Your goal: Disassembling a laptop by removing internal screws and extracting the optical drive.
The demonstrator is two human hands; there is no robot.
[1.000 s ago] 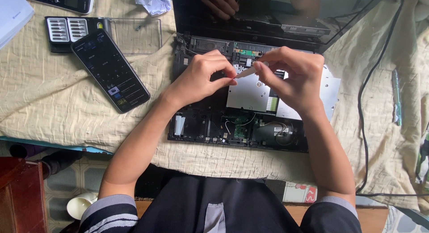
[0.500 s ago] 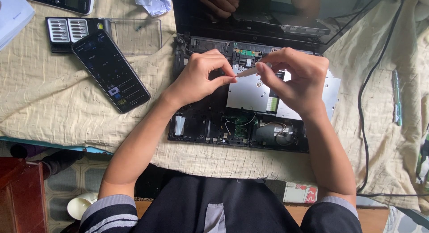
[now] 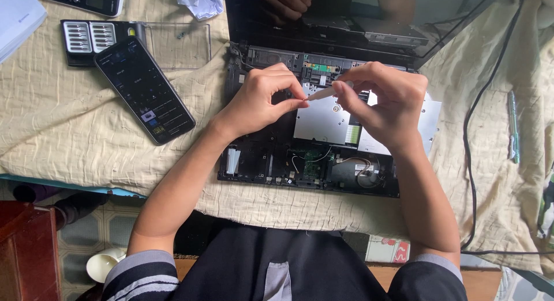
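Now both hands sit over the opened laptop (image 3: 300,162). Left hand (image 3: 262,99) pinched narrow, thumb & forefinger closed at the tip of a small white stick (image 3: 323,93); right hand (image 3: 384,102) grips its other end. Vs. a sec ago, barely any shift, same pinch, so work is paused on the stick, not the board below. Phone (image 3: 144,96) well off left of the left hand.

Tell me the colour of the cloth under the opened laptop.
Pale beige cloth, crumpled, under the laptop; head view.
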